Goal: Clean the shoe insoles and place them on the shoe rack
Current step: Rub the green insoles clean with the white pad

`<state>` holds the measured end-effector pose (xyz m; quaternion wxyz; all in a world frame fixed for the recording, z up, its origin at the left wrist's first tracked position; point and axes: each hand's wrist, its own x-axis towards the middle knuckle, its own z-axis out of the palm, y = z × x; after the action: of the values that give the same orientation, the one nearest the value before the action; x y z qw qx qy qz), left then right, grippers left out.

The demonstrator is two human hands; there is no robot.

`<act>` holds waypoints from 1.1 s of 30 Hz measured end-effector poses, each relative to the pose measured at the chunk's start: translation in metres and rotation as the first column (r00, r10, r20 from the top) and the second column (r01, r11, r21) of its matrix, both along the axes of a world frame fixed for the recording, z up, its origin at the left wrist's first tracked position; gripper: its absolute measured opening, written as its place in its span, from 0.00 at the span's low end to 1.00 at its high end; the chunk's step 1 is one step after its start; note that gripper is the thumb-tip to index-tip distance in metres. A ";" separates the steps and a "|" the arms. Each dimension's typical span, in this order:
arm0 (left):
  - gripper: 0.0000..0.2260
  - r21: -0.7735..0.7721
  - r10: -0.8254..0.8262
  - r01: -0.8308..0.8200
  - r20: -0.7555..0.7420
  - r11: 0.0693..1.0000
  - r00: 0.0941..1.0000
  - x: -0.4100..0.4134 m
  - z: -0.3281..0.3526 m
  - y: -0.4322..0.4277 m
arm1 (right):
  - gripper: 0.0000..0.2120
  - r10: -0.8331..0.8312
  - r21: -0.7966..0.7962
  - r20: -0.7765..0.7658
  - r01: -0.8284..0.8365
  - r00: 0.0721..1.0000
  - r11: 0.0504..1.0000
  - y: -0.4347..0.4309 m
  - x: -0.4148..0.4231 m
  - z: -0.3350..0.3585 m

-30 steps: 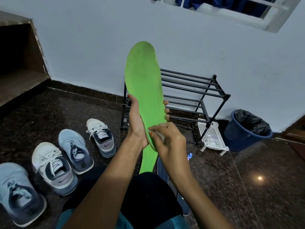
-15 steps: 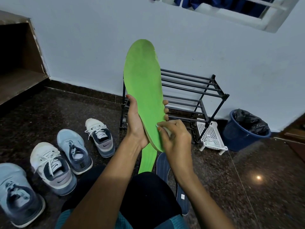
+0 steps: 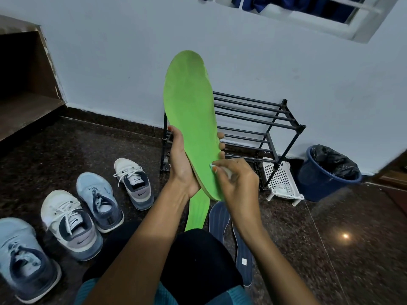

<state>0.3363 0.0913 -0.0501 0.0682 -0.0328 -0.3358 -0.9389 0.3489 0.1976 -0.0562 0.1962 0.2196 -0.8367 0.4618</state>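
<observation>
"So why was the green insole (image 3: 189,119) stood upright like that?"

"Likely so its whole face lay open to wiping. The left hand (image 3: 182,164) gripped it near the heel end, thumb on one edge and fingers curled over the other, with the toe up in front of the shoe rack (image 3: 259,128)."

"And the right hand (image 3: 233,179)?"

"It pinched a small white wipe (image 3: 226,172) against the insole's lower edge."

"The others?"

"A second green insole (image 3: 198,214) and two dark blue insoles (image 3: 218,219) lay on the floor just below, handy for their turn."
</observation>
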 end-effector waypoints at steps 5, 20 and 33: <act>0.40 0.028 -0.007 0.007 0.006 1.000 1.000 0.000 0.001 -0.001 | 0.06 0.058 -0.009 0.031 -0.058 0.998 0.998 -0.003 0.012 -0.003; 0.29 0.018 -0.108 0.107 0.043 0.994 0.993 0.003 0.008 0.000 | 0.04 0.111 -0.105 0.112 -0.099 0.988 0.990 0.001 0.024 0.006; 0.27 -0.007 -0.110 0.111 0.075 0.994 0.991 0.001 0.003 0.005 | 0.06 -0.090 0.117 -0.189 0.113 0.978 0.987 0.006 0.008 -0.003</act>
<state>0.3376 0.0959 -0.0470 0.0035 -0.0165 -0.3412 -0.9398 0.3567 0.2032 -0.0592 0.2810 0.2300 -0.8530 0.3748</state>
